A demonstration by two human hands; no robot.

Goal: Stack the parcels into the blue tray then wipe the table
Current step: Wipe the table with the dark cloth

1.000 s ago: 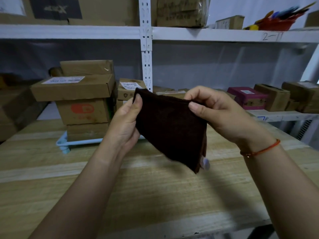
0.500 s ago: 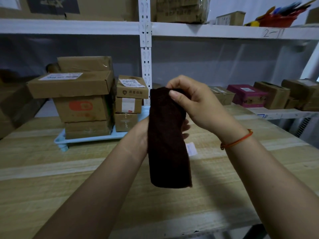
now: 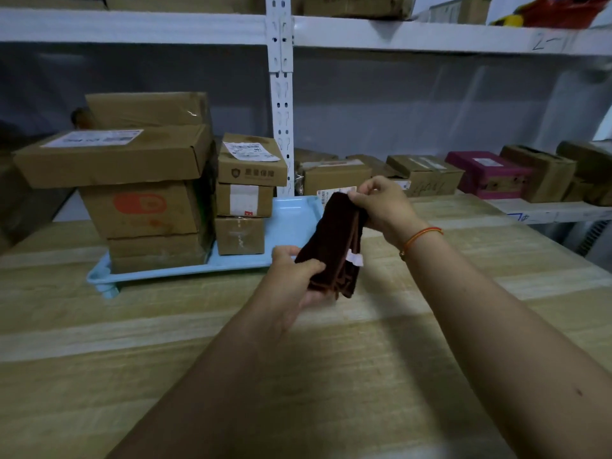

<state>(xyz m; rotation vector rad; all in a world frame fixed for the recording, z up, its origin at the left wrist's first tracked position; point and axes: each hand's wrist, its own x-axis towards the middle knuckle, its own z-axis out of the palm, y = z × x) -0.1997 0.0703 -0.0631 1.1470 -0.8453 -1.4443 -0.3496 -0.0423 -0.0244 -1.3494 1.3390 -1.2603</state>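
Note:
A dark brown cloth, folded into a narrow strip, hangs above the wooden table. My right hand pinches its top end and my left hand grips its lower end; a small white tag shows at its right edge. The blue tray lies on the table at the back left. On it stand two stacks of cardboard parcels: a tall stack of large boxes at the left and three small boxes beside it. The tray's right part is bare.
White metal shelving with an upright post stands behind the table. Its lower shelf holds several brown parcels and a magenta box. More boxes sit on the upper shelf. A dark box is at the far left edge.
The cloth went from spread between both hands to a folded strip. My left hand shifted from behind it to gripping its lower end, and both hands moved farther out over the table.

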